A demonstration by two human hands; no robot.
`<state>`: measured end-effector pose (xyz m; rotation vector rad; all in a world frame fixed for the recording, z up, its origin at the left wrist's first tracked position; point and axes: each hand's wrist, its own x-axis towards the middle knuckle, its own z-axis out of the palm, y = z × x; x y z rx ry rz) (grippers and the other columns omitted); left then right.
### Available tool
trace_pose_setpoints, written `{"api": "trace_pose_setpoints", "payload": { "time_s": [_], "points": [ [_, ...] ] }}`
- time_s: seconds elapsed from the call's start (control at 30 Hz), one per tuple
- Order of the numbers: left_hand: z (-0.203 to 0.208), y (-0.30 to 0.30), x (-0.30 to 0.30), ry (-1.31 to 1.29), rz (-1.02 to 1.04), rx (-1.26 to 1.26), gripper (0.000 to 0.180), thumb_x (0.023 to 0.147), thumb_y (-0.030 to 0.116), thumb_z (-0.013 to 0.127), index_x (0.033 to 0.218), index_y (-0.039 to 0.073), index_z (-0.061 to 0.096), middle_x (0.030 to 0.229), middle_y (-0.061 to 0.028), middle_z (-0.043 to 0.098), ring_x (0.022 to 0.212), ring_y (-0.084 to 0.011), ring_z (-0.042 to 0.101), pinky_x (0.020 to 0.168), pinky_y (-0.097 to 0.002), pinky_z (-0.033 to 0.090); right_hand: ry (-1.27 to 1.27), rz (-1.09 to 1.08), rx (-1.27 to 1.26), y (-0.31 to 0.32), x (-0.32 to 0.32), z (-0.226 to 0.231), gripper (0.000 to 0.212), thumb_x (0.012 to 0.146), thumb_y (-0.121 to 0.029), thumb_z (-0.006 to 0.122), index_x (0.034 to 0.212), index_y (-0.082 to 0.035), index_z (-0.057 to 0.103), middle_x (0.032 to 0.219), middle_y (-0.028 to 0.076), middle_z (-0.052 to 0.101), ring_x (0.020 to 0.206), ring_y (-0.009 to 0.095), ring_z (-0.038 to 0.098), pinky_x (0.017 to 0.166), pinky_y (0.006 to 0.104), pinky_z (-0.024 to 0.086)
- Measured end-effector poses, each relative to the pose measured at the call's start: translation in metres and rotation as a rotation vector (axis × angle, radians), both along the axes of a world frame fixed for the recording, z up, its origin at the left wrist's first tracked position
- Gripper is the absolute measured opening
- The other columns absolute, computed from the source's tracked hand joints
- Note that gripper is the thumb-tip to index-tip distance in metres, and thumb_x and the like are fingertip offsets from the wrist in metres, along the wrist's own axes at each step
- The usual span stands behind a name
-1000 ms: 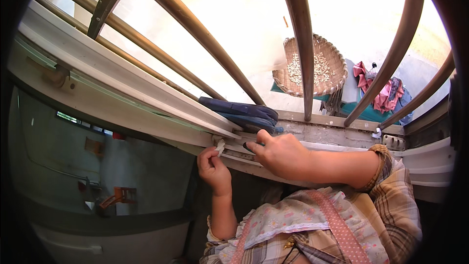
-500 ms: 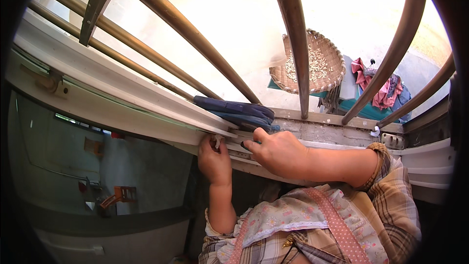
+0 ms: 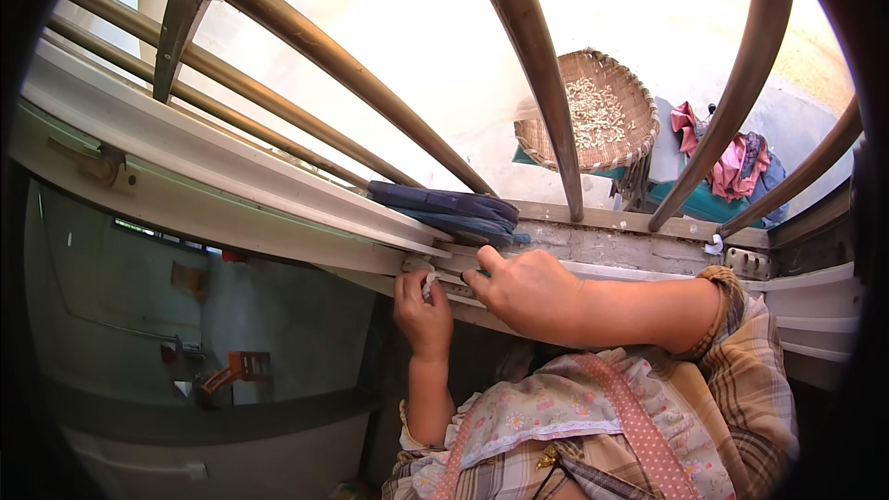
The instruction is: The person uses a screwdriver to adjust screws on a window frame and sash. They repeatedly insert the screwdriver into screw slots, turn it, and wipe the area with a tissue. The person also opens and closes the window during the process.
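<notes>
My left hand (image 3: 424, 319) is at the inner edge of the sliding window track (image 3: 593, 270), its fingers pinched on a crumpled white scrap (image 3: 429, 285) that looks like tissue. To its right, my right hand (image 3: 532, 289) is closed over the track, knuckles up. A slim dark tool (image 3: 466, 279) pokes out of that fist toward the left hand; most of it is hidden, so its kind does not show. Just beyond both hands, a folded dark blue cloth bundle (image 3: 449, 208) lies on the sill against the white window frame (image 3: 231, 176).
Metal bars (image 3: 546, 65) rise beyond the sill. Outside stand a round woven basket (image 3: 639, 111) of pale pieces and a pile of pink and blue cloth (image 3: 741, 167). A glass pane (image 3: 296, 333) with a latch (image 3: 102, 167) on its frame is at left.
My left hand has moved slightly right and down, drawing the white scrap away from the frame's end toward my right hand. The right hand has hardly moved.
</notes>
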<state>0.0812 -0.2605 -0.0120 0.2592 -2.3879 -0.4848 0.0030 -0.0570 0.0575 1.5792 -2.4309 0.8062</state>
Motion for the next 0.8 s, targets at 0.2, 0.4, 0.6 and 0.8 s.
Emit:
{"api": "trace_pose_setpoints", "payload": {
  "time_s": [0.2,0.4,0.6,0.8],
  "points": [
    [0.009,0.013,0.025,0.011,-0.030,0.065,0.014,0.079,-0.004,0.063,0.092,0.002,0.063,0.085,-0.0134,0.060,0.076,-0.0325,0.060,0.068,-0.0389,0.049,0.018,0.008,0.061,0.012,-0.007,0.021,0.015,0.080,-0.011,0.064,0.088,0.001,0.065,0.089,0.016,0.057,0.062,0.027,0.068,0.051,0.0357,0.054],
    [0.013,0.025,0.030,0.036,-0.137,0.085,0.018,0.079,-0.004,0.065,0.095,0.003,0.062,0.088,-0.0132,0.062,0.079,-0.0327,0.062,0.071,-0.0392,0.051,0.037,0.022,-0.007,0.019,-0.006,0.044,0.017,0.080,-0.010,0.065,0.091,0.003,0.065,0.089,0.015,0.057,0.062,0.026,0.068,0.050,0.0356,0.054],
    [0.010,0.037,0.030,0.002,-0.193,0.079,0.024,0.077,-0.004,0.068,0.098,0.006,0.063,0.095,-0.0125,0.064,0.086,-0.0334,0.063,0.076,-0.0411,0.052,0.058,0.064,-0.102,-0.015,-0.010,0.022,0.019,0.080,-0.012,0.065,0.092,0.003,0.066,0.090,0.016,0.058,0.063,0.026,0.068,0.051,0.0363,0.054],
    [0.011,0.038,0.041,0.077,-0.179,0.067,0.021,0.078,-0.003,0.069,0.097,0.005,0.062,0.094,-0.0137,0.065,0.083,-0.0326,0.065,0.072,-0.0384,0.053,0.035,0.016,0.005,-0.014,-0.007,0.011,0.016,0.082,-0.011,0.063,0.089,0.002,0.067,0.088,0.016,0.059,0.062,0.027,0.068,0.051,0.0365,0.054]
  ]
}}
